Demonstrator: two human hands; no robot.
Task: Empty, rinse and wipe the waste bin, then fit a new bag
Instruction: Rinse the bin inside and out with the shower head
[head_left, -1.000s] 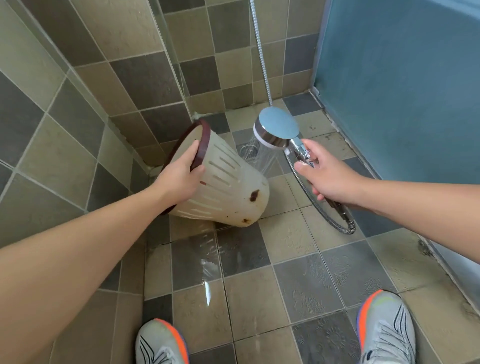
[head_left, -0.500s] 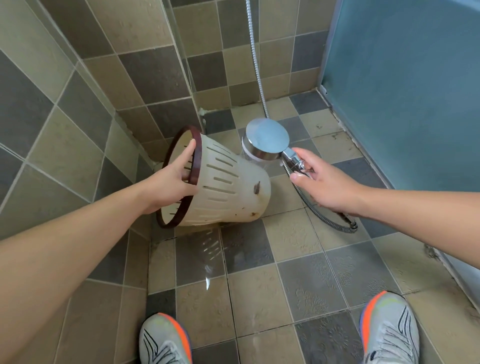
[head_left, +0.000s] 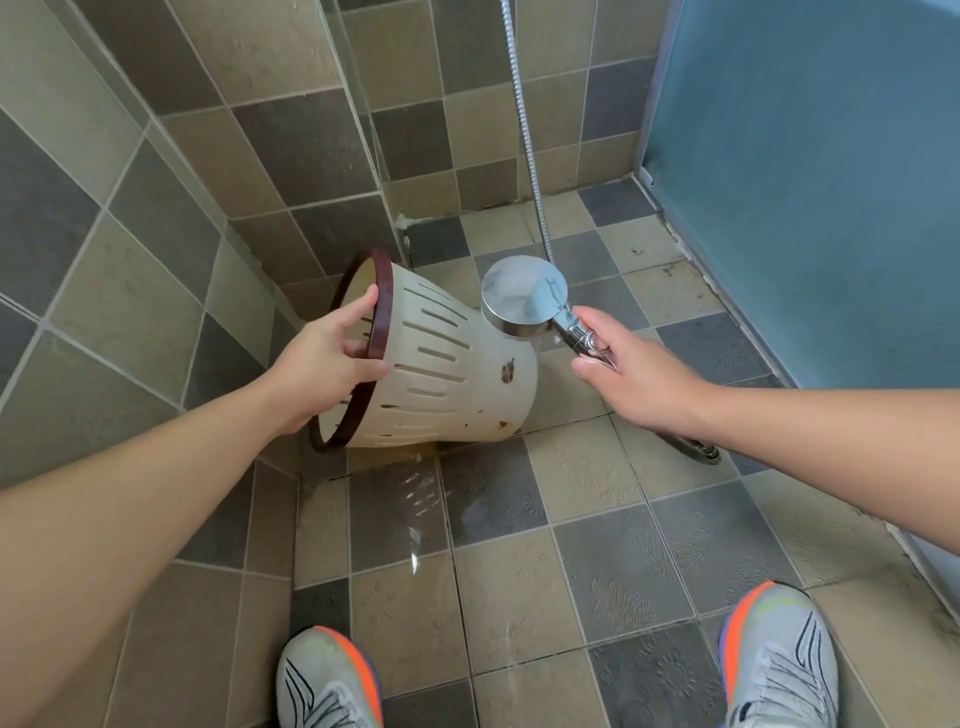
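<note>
A cream plastic waste bin (head_left: 457, 384) with slotted sides and a dark brown rim lies tilted on its side in the tiled corner, mouth to the left, base to the right with brown stains on it. My left hand (head_left: 327, 364) grips the rim, fingers inside the mouth. My right hand (head_left: 623, 374) holds the chrome handle of a shower head (head_left: 522, 296), whose round face hangs just above the bin's base end. The bin's inside is mostly hidden.
A metal shower hose (head_left: 524, 124) runs up the back wall and loops on the floor behind my right wrist. Frosted blue glass (head_left: 810, 171) closes the right side. Wet floor tiles (head_left: 415, 509) lie before the bin. My two shoes (head_left: 332, 680) stand at the bottom.
The bin has tipped lower and its mouth has turned further left. The shower head has come closer over the bin's base. The spray seen a second ago no longer shows.
</note>
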